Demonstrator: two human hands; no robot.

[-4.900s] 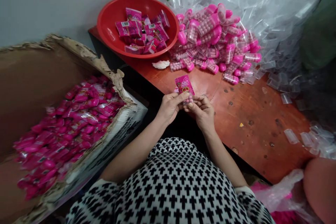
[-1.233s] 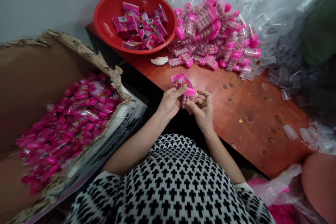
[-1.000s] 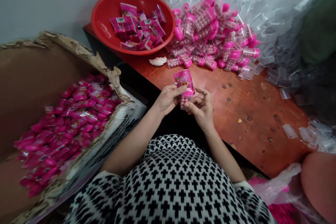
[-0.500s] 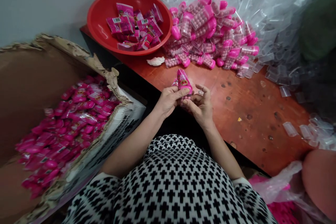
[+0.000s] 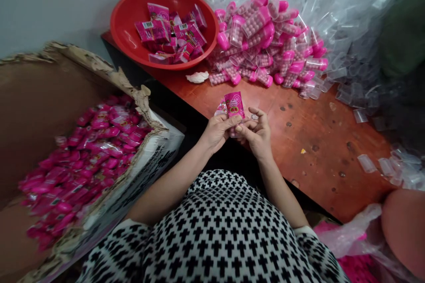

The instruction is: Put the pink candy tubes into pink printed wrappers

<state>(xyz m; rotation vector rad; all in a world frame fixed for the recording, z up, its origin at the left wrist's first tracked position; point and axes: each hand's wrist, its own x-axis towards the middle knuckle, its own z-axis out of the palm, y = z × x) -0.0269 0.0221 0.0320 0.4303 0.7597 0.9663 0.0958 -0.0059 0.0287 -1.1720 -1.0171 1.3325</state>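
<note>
Between my two hands, over the near edge of the reddish table, is a pink printed packet [image 5: 235, 103]. My left hand [image 5: 217, 131] pinches its lower part, thumb on top. My right hand [image 5: 256, 135] has thumb and fingertips closed on the bottom end, where small pink beads show through clear plastic; its index finger is raised. Another shiny wrapper [image 5: 221, 108] shows just left of the packet. Beyond my hands lies a heap of clear tubes [image 5: 255, 24] with pink caps, filled with pink beads.
A red bowl [image 5: 121, 31] with pink packets stands at the back left. At left, a torn cardboard box [image 5: 29, 84] holds many wrapped pink pieces. Empty clear tubes [image 5: 367, 163] lie at right. A white crumpled piece [image 5: 197, 77] rests near the bowl.
The packet's top, narrow and folded before, now faces up flat and wide with its print showing. Both hands have shifted slightly, still close together.
</note>
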